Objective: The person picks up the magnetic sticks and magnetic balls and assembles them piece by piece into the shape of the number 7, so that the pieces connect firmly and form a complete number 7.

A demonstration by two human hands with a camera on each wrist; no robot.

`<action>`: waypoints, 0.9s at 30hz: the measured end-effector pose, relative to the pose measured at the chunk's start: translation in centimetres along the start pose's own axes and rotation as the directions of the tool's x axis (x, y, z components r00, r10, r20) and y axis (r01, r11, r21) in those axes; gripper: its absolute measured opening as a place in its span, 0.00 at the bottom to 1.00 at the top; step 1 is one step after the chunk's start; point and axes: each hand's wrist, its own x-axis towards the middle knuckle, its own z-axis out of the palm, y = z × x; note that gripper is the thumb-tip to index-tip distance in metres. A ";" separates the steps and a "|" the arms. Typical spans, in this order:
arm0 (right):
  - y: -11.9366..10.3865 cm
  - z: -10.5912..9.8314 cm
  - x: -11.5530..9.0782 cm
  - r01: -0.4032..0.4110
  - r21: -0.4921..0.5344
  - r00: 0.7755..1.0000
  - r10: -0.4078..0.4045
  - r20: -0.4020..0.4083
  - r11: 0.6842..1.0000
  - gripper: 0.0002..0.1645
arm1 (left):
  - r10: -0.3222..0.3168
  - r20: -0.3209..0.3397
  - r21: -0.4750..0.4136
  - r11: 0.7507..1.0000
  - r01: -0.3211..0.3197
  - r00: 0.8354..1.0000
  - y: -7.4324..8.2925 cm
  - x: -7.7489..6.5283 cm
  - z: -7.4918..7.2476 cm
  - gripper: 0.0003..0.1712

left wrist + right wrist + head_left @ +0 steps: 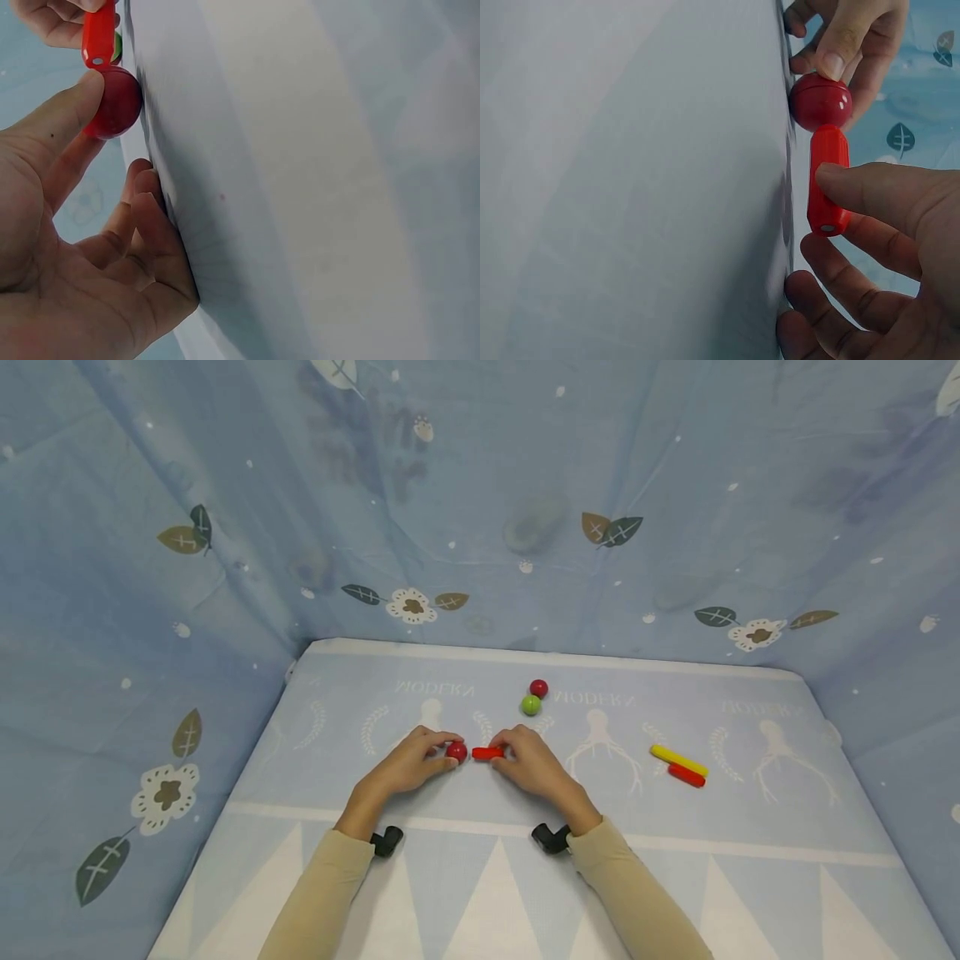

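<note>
Between thumb and fingers, my left hand (412,763) pinches a dark red ball (457,751) low over the table cloth. My right hand (531,763) pinches a short red stick (487,753) by its right part, laid level and pointing at the ball. In the right wrist view the stick (829,184) has a small grey round spot in its near end, and its far end lies right at the red ball (821,101). The left wrist view shows a hole in the end of the stick (98,45) that faces the ball (118,103).
Behind the hands, a green ball (531,705) and another dark red ball (538,688) lie close together. To the right, a yellow stick (678,761) lies beside a shorter red stick (686,775). Blue patterned curtains (480,527) stand around the table (465,827).
</note>
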 end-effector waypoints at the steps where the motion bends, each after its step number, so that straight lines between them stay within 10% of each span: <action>1: 0.0 0.0 0.0 0.000 -0.010 1.000 0.001 0.002 1.000 0.09 | 0.001 0.000 0.001 1.000 -0.001 1.000 0.0 0.0 0.0 0.23; 27: -0.7 0.1 0.1 -0.017 -0.008 1.000 0.017 0.023 1.000 0.10 | 0.001 0.014 -0.003 1.000 -0.001 1.000 0.1 0.0 -0.2 0.23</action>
